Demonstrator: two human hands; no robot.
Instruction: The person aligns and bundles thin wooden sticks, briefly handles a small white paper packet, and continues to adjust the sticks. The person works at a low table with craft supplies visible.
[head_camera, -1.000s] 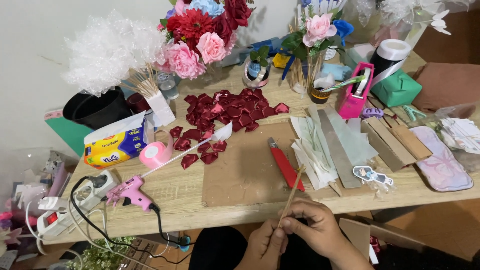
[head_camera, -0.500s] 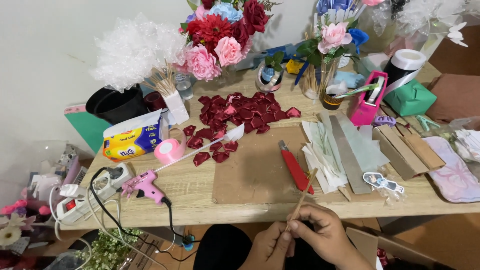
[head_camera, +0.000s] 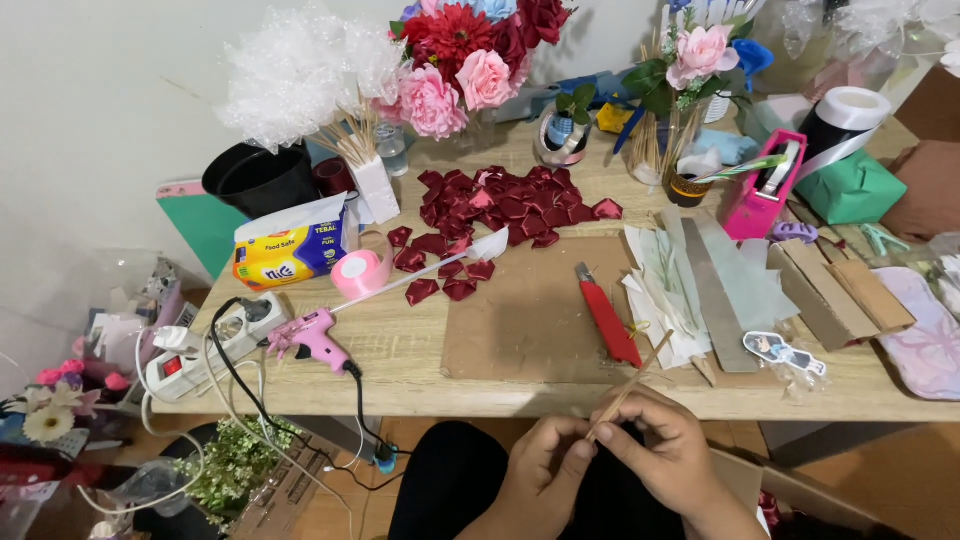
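Head view: your left hand (head_camera: 545, 470) and right hand (head_camera: 665, 455) pinch thin wooden stick (head_camera: 628, 388) below red cutter (head_camera: 610, 320); light, stiff, likely snappable; grip low end.

You have one head-worn view, looking steeply down and forward over the wooden table (head_camera: 430, 350). Your hands sit close at the bottom edge.

A wooden table (head_camera: 400, 350) bears red petals (head_camera: 500, 200), brown cardboard (head_camera: 530, 320) and a pink glue gun (head_camera: 310, 335).

pink glue gun (head_camera: 312, 338), red cutter (head_camera: 610, 322) (dark-red petals (head_camera: 500, 205))
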